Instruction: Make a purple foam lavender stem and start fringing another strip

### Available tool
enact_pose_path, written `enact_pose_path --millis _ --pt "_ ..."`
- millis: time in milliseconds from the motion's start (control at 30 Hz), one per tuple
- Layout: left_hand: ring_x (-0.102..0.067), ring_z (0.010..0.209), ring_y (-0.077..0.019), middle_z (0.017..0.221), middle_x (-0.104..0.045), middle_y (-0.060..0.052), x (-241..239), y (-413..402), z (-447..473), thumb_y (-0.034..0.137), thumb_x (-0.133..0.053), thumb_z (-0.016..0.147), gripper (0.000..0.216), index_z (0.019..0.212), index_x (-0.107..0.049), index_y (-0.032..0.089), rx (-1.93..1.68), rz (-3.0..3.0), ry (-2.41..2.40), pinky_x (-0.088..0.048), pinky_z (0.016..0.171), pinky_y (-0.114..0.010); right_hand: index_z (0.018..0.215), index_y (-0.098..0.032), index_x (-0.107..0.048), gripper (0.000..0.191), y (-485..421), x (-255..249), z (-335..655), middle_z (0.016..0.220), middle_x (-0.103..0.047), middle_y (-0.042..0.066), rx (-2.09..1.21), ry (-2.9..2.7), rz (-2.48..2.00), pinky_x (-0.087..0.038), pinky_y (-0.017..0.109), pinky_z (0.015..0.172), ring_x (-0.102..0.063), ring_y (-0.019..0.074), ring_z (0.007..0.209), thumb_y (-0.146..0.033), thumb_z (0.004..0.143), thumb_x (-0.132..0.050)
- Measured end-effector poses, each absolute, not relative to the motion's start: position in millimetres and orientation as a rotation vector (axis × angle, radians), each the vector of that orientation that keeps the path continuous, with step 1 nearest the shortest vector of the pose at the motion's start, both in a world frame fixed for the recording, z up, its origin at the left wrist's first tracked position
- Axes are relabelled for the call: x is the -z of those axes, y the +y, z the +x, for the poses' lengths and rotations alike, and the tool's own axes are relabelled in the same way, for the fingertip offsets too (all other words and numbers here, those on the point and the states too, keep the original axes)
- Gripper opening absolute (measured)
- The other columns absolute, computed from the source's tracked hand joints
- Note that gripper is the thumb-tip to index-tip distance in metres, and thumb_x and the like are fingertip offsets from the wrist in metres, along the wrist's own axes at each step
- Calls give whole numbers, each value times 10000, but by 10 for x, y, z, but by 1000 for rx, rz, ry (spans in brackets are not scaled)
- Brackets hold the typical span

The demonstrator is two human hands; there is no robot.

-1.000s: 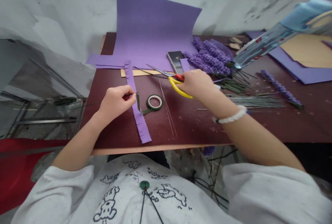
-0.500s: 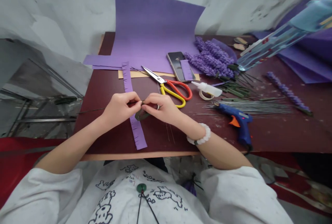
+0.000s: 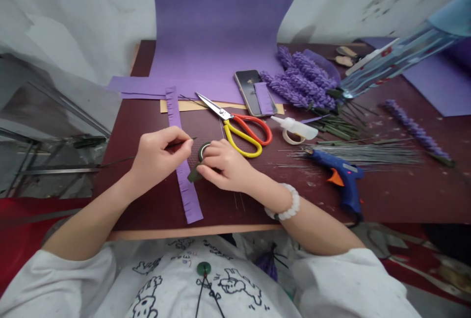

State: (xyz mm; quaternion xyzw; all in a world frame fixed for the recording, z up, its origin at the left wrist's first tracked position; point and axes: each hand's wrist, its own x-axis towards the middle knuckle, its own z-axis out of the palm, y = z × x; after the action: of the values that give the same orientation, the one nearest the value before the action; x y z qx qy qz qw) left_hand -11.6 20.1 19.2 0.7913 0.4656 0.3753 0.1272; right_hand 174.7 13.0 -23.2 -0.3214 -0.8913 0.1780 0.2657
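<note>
My left hand [image 3: 158,156] is closed in a pinch on a thin dark wire [image 3: 183,141] whose tip pokes out to the right, over a fringed purple paper strip [image 3: 180,161] lying on the dark red table [image 3: 147,112]. My right hand [image 3: 224,166] is closed around a roll of green floral tape [image 3: 203,151], and a loose end of the tape [image 3: 193,174] sticks out below its fingers. The two hands are a few centimetres apart.
Scissors with red and yellow handles [image 3: 239,126] lie just beyond my right hand. Further right are a glue bottle [image 3: 294,125], a blue glue gun [image 3: 338,175], a bundle of wires [image 3: 360,153], purple paper lavender stems [image 3: 301,80] and a phone [image 3: 252,91]. A large purple sheet [image 3: 209,33] leans on the wall.
My right hand let go of the scissors, which now lie on the table, came to the left hand, then took hold of the tape roll and drew down and away.
</note>
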Motion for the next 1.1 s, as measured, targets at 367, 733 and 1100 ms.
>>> enact_pose_path --millis 367,733,1100 --pt "-533 531 -96 616 -639 25 -12 140 -256 135 -631 787 116 885 -578 167 -1199 3128 799 -443 524 -219 801 -192 -586 209 103 235 1788 802 -674 10 -412 -2241 -796 -341 382 848 -555 153 757 -62 721 -443" --pt "-535 542 -108 609 -622 22 47 180 -262 149 -626 809 99 888 -566 160 -1088 3216 715 -411 504 -247 646 -192 -632 331 53 162 1789 789 -662 8 -567 -2163 -803 -262 422 840 -546 161 829 -250 884 -410" --pt "-541 557 -130 639 -639 -13 89 163 -283 129 -623 809 122 924 -584 113 -1043 3258 659 -448 523 -271 765 -202 -573 106 64 237 1732 732 -625 -8 -755 -1991 -924 -368 330 763 -538 126 725 -226 866 -551"
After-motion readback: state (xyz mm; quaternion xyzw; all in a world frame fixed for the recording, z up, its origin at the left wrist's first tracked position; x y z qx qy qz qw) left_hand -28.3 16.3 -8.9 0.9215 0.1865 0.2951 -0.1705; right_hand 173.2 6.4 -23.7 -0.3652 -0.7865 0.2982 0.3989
